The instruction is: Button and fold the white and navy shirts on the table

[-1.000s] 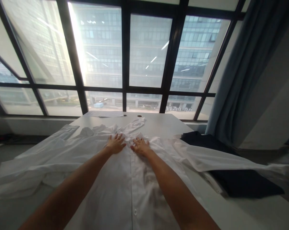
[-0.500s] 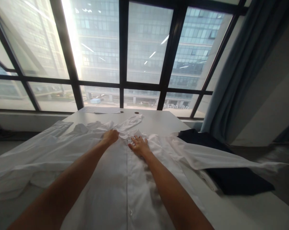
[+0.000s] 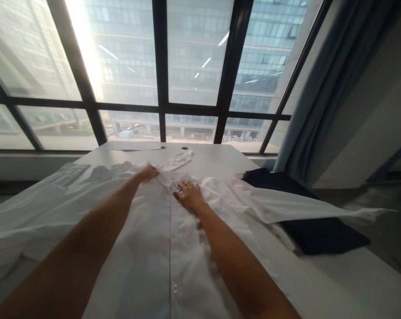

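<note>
A white button-up shirt (image 3: 147, 248) lies spread front side up, its button placket running down the middle and its collar (image 3: 169, 177) at the far end. My left hand (image 3: 147, 173) is closed on the shirt fabric just left of the collar. Right of the placket, below the collar, my right hand (image 3: 189, 195) lies on the shirt front with its fingers spread. One sleeve stretches out to the right over dark navy cloth (image 3: 323, 235). A strip of crumpled white cloth (image 3: 178, 160) lies beyond the collar.
More white garments (image 3: 54, 204) cover the left side of the white table (image 3: 214, 157). A flat white sheet (image 3: 130, 145) lies at the table's far edge. Behind stand dark-framed windows, with a blue-grey curtain (image 3: 307, 106) at the right.
My left hand has shifted a little left and away from my right hand, still gripping the fabric. My right hand stays flat on the shirt front. The camera view has tilted slightly.
</note>
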{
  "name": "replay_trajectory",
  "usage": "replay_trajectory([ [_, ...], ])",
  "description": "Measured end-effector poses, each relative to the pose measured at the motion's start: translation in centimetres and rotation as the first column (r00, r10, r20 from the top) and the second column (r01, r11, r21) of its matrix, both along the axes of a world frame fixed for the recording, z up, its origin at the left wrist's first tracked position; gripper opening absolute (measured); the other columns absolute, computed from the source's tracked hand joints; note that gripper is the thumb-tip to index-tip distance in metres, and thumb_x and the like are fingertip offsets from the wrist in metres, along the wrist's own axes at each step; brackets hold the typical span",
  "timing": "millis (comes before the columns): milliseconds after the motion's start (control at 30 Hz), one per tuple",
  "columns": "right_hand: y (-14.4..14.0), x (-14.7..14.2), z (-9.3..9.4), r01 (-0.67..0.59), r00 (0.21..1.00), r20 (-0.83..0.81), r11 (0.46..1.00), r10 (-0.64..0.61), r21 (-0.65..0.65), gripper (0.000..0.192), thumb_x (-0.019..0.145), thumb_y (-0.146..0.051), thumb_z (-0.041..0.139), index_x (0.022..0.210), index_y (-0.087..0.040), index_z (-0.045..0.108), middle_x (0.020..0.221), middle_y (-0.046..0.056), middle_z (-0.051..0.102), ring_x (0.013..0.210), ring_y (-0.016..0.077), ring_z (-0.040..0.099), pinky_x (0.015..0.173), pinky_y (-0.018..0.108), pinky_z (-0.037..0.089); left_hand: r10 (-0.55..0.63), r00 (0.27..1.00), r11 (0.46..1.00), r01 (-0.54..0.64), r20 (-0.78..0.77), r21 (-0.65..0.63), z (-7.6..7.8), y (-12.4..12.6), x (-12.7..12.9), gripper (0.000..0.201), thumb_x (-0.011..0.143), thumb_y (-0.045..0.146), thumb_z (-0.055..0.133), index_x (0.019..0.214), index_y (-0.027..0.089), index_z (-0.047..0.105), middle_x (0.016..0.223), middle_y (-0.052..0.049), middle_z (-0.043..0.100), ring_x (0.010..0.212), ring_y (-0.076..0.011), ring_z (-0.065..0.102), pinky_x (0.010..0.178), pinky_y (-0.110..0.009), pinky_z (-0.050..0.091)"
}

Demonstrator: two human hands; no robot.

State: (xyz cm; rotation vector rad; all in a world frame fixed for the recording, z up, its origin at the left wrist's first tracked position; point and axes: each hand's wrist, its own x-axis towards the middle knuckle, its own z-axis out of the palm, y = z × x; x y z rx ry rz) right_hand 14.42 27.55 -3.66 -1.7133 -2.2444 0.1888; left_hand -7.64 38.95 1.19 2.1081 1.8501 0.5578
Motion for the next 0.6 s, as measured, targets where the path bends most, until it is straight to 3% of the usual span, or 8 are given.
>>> replay_trajectory([
  [133,-0.2,-0.1,0.2,0.000,1.000,-0.002,1.000,0.000,0.020,0.055,0.093,-0.057,0.040,0.138,-0.025,0.048,0.152,0.008,0.035,0.138,0.0276,0.028,0.112,0.053,0.014,-0.025,0.999,0.998,0.027,-0.031,0.053,0.3,0.1,-0.1,0.020,0.082,0.032,0.057,0.084,0.014,0.065,0.075,-0.005,0.067,0.070,-0.0175,0.061,0.064,-0.025,0.047],
  [233,-0.3,-0.1,0.4,0.000,1.000,0.023,1.000,0.001,-0.023,0.058,0.096,-0.058,0.033,0.144,-0.026,0.040,0.155,0.007,0.028,0.140,0.0265,0.024,0.113,0.053,0.009,-0.065,0.994,0.982,0.080,-0.092,0.170,0.2,-0.5,0.1,0.029,0.091,0.034,0.046,0.103,0.015,0.064,0.100,-0.010,0.069,0.091,-0.0199,0.062,0.079,-0.026,0.047],
  [333,-0.2,-0.1,0.5,-0.011,0.998,0.064,0.991,0.020,-0.137,0.068,0.094,-0.066,0.021,0.150,-0.028,0.029,0.159,0.005,0.016,0.144,0.0266,0.013,0.113,0.053,0.004,-0.043,0.966,0.974,0.098,-0.256,0.205,-0.2,-1.6,0.3,0.040,0.092,0.031,0.043,0.128,0.014,0.054,0.124,-0.015,0.061,0.110,-0.0248,0.058,0.091,-0.031,0.043],
  [467,0.3,-0.1,0.7,-0.019,0.994,0.104,0.973,0.044,-0.228,0.086,0.086,-0.079,0.019,0.154,-0.027,0.015,0.160,0.004,0.005,0.146,0.0279,0.000,0.112,0.055,-0.001,0.019,0.892,0.960,0.110,-0.451,0.259,-0.8,-4.3,0.7,0.053,0.093,0.031,0.042,0.143,0.014,0.038,0.141,-0.017,0.048,0.126,-0.0312,0.046,0.102,-0.044,0.034],
  [533,0.2,-0.3,0.9,-0.008,0.993,0.114,0.977,0.033,-0.212,0.087,0.085,-0.080,0.021,0.154,-0.027,0.017,0.160,0.005,0.008,0.145,0.0289,0.002,0.112,0.055,-0.001,-0.033,0.869,0.947,0.185,-0.493,0.263,-1.1,-6.2,0.8,0.052,0.095,0.036,0.039,0.143,0.017,0.040,0.146,-0.015,0.044,0.131,-0.0306,0.040,0.108,-0.048,0.027],
  [600,-0.3,-0.5,1.2,0.015,0.992,0.125,0.994,-0.002,-0.107,0.080,0.090,-0.073,0.023,0.152,-0.023,0.025,0.158,0.009,0.019,0.144,0.0296,0.012,0.113,0.053,0.000,-0.110,0.848,0.941,0.257,-0.519,0.220,-1.5,-8.5,0.9,0.054,0.095,0.043,0.039,0.144,0.021,0.040,0.152,-0.012,0.037,0.137,-0.0293,0.034,0.112,-0.050,0.021],
])
